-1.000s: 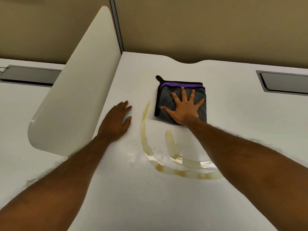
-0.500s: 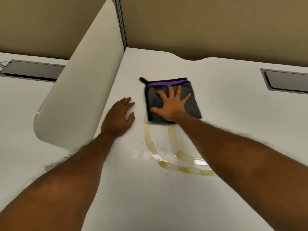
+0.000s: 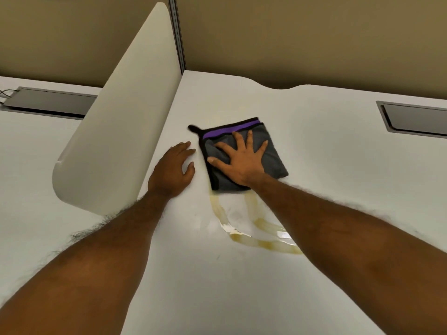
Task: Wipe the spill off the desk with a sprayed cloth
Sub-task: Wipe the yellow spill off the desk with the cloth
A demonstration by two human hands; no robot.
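Observation:
A grey cloth [image 3: 274, 163] with a black edge, a purple stripe and a small loop lies on the white desk [image 3: 338, 160]. My right hand [image 3: 242, 162] presses flat on it with the fingers spread. The cloth's near edge covers the far ends of a yellowish spill [image 3: 263, 244], which curves in two streaks back toward me and passes under my right forearm. My left hand [image 3: 173, 170] rests palm down on the bare desk just left of the cloth, holding nothing.
A cream divider panel [image 3: 121, 141] stands along the desk's left side, close to my left hand. Grey cable hatches sit in the desktop at far right [image 3: 416, 119] and far left [image 3: 48, 102]. A tan partition wall [image 3: 302, 39] closes the back.
My right hand has slid the cloth to the left and turned it a little, so it now covers the far ends of the spill streaks. My left hand has stayed put.

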